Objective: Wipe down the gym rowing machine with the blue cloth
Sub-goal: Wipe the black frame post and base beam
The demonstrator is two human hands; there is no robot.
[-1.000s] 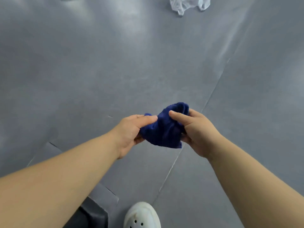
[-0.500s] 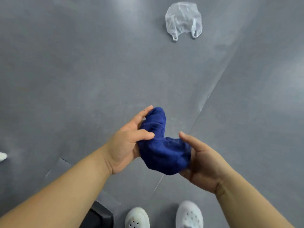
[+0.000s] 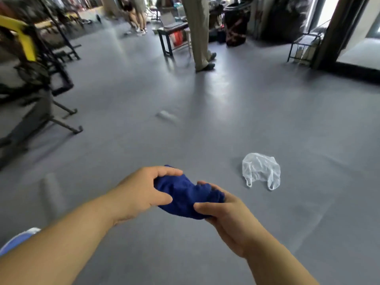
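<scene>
A bunched dark blue cloth [image 3: 185, 196] hangs between both hands above the grey floor, low in the middle of the view. My left hand [image 3: 141, 192] grips its left end, thumb and fingers curled round it. My right hand [image 3: 228, 217] holds the right end from below, thumb across the cloth. Gym equipment with black and grey frames and a yellow part [image 3: 30, 79] stands at the far left, blurred; I cannot tell whether it is the rowing machine.
A crumpled clear plastic bag [image 3: 260, 170] lies on the grey floor [image 3: 205, 120] to the right of my hands. A person's legs [image 3: 199, 38] stand beside a dark bench [image 3: 172, 31] far ahead. More people and dark bags are at the back.
The view has swung up from the floor to the room ahead. The plastic bag now lies to the right. Both hands still hold the cloth, now bunched lower between them.
</scene>
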